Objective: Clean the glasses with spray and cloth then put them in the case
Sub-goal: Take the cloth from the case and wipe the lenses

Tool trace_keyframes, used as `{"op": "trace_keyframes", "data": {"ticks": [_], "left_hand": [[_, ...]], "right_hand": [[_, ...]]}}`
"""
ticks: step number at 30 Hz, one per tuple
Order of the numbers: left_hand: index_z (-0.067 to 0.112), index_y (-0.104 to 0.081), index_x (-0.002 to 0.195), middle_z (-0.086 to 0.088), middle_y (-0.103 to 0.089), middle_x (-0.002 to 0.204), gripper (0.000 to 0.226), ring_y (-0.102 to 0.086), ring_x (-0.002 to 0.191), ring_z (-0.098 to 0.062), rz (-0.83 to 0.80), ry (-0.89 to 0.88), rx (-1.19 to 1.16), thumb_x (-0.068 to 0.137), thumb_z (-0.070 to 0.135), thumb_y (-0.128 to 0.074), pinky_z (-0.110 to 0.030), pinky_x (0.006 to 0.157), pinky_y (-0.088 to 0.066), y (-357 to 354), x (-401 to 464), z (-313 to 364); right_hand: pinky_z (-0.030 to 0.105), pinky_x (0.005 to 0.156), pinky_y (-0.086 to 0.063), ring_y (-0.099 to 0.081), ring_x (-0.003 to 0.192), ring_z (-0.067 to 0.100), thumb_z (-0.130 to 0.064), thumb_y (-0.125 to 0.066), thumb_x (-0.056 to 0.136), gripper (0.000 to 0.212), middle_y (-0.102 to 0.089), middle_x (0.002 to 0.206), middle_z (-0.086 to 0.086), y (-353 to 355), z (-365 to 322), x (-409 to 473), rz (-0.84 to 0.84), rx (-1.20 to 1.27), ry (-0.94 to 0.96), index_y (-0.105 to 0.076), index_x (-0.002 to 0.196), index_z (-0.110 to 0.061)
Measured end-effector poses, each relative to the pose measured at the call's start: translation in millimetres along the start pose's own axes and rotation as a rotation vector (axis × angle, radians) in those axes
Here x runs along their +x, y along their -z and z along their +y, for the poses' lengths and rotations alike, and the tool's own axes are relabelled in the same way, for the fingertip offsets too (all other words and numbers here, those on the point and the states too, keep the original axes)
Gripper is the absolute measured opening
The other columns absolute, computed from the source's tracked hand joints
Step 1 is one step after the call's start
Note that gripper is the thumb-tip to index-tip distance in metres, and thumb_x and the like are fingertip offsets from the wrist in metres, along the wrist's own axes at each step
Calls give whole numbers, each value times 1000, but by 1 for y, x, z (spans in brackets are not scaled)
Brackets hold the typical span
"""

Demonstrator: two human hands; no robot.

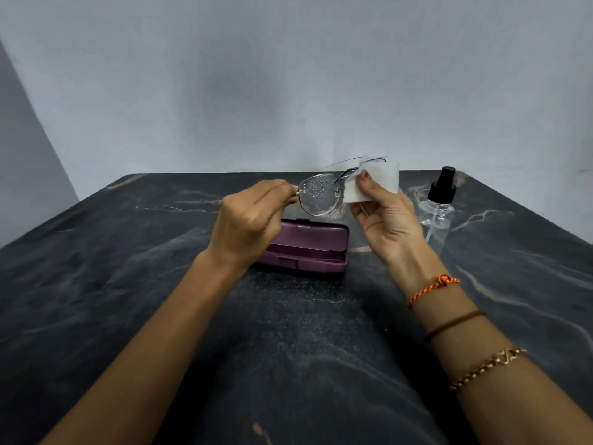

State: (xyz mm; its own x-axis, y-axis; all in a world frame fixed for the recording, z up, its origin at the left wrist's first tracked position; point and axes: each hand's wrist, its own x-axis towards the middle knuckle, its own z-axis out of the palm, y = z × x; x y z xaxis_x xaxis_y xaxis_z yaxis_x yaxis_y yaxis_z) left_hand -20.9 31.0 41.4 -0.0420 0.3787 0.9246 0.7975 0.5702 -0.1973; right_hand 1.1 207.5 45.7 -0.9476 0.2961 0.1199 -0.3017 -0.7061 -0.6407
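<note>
From the head camera I see my left hand (248,216) raised over the dark marble table (96,284), its fingers pinched shut on the outer edge of the glasses (321,195), which it holds up in the air above the case. The lens nearest that hand is speckled with small droplets. My right hand (385,216) holds a white cloth (369,181) folded over the other lens, thumb pressing the cloth against it from my side, so that lens is mostly hidden. The thin arms of the glasses stick out beyond the cloth toward the wall. The purple case (308,245) lies closed on the table right under my hands. The clear spray bottle (438,210) with its black top stands upright just right of my right hand. Three bracelets circle my right forearm.
</note>
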Motion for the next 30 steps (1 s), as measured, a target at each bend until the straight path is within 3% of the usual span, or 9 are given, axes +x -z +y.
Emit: {"op": "trace_keyframes", "data": {"ticks": [5,10,15,20,25,27,30], "left_hand": [[-13,-68,70,-19,-70,68,11,-69,62,-27,1,73,1,64,-21,-71,-25,72,-48,5,-1,-6],[-11,-67,67,-17,-69,64,6,-68,59,-23,-50,15,-44,66,-17,-69,-22,70,-48,0,0,0],[-13,-68,68,-18,-69,66,17,-68,60,-23,-123,-23,-93,57,-26,-72,-28,59,-53,-6,1,5],[-13,-68,69,-19,-69,67,17,-68,62,-26,-105,17,-58,59,-26,-71,-21,79,-47,-4,0,0],[-10,-68,69,-16,-70,67,14,-67,62,-23,-64,75,-28,63,-23,-71,-7,81,-40,-3,0,-4],[-10,-68,69,-15,-70,66,14,-65,63,-20,-58,83,-37,64,-22,-72,-3,80,-39,-5,1,-3],[-10,-67,68,-15,-69,65,15,-64,65,-16,-41,100,-62,64,-24,-71,-4,78,-41,-3,3,-2]], "right_hand": [[14,51,-49,-59,47,3,-7,-66,79,6,-67,53,-6,6,-10,0,22,-321,-48,-60,79,-11],[20,54,-54,-66,54,10,-9,-60,84,4,-65,75,4,3,-9,2,111,22,-79,-57,82,-10],[20,56,-53,-64,61,11,-12,-60,84,4,-67,68,2,-1,-8,2,86,138,-47,-58,81,-12],[17,57,-54,-67,64,9,-3,-60,81,9,-71,65,-2,1,-9,4,-50,-59,-8,-61,81,-11],[14,45,-47,-64,51,2,-4,-67,77,6,-70,56,-6,6,-19,7,-38,-342,48,-62,78,-8],[15,45,-48,-61,46,2,-6,-67,77,7,-68,52,-6,6,-20,7,-1,-323,57,-61,75,-9],[22,54,-52,-64,55,10,-9,-65,80,7,-68,62,0,3,-16,6,54,-152,35,-59,76,-10]]}}
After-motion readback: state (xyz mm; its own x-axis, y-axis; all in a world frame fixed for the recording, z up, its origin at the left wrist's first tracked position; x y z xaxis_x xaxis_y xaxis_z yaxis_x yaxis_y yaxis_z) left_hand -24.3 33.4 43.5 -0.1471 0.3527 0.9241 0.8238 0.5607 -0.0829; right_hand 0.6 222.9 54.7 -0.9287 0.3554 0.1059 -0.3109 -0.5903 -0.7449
